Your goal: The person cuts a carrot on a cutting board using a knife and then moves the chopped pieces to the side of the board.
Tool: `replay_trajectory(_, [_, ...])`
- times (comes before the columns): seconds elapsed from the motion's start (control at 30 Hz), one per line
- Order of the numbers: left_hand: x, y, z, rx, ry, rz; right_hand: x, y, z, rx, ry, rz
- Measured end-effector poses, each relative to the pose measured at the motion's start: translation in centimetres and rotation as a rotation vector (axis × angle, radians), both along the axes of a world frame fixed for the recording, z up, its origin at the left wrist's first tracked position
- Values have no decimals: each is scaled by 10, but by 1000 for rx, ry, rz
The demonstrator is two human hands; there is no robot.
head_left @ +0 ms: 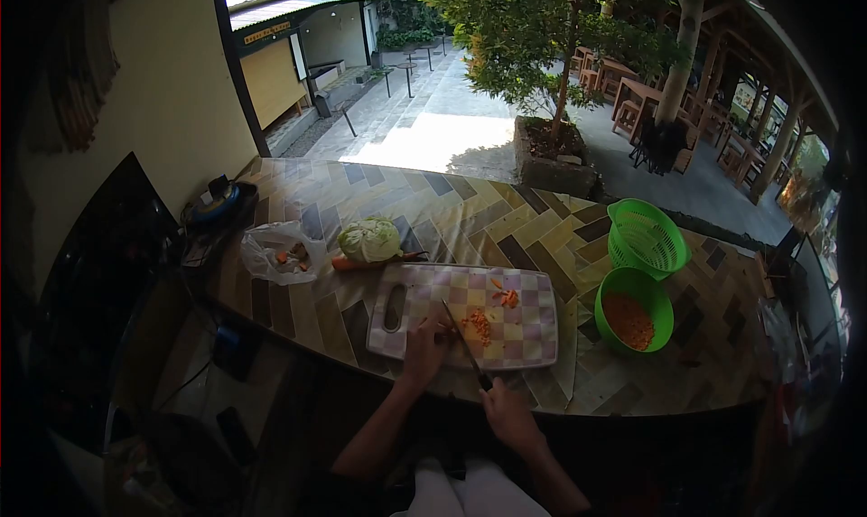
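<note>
My right hand (pixel 510 416) is closed round the dark handle of a knife (pixel 468 347), whose blade points up and left over the checked cutting board (pixel 533 332). On the board's left part, my left hand (pixel 424 350) has its fingers curled in close to the blade; whatever they grip is too dark and small to make out. Finely chopped orange bits, like diced carrot (pixel 479 326), lie just right of the blade. A smaller group of orange pieces (pixel 509 297) sits farther up the board.
Beyond the board lie a cabbage (pixel 368 240), carrots (pixel 354 263) and a clear plastic bag (pixel 262 252) with scraps. To the right, a green bowl (pixel 666 323) holds orange bits, touching a green colander (pixel 646 232). The table's (pixel 433 188) near edge curves before me.
</note>
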State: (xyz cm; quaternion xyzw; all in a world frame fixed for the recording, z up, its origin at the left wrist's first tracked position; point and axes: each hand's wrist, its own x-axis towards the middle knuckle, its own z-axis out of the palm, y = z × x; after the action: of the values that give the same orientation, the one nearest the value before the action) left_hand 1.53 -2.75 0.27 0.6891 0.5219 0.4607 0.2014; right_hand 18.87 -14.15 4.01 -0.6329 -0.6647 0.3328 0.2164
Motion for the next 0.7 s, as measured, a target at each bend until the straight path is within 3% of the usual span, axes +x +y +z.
replay_trajectory(0.2, [1, -5, 6, -11, 85, -1, -14, 9, 2, -28, -144, -53])
replay_trajectory(0.3, [9, -12, 11, -142, -44, 5, -6, 13, 8, 37, -114, -146])
replay_trajectory(0.4, [14, -2, 0, 83, 54, -55, 12, 16, -3, 111, -57, -154])
replay_trajectory(0.5, [23, -1, 12, -82, -107, -108, 16, 11, 0, 113, 39, -160])
replay_trajectory(0.7, [-9, 5, 33, 13, -160, 35, 4, 8, 6, 28, 164, -76])
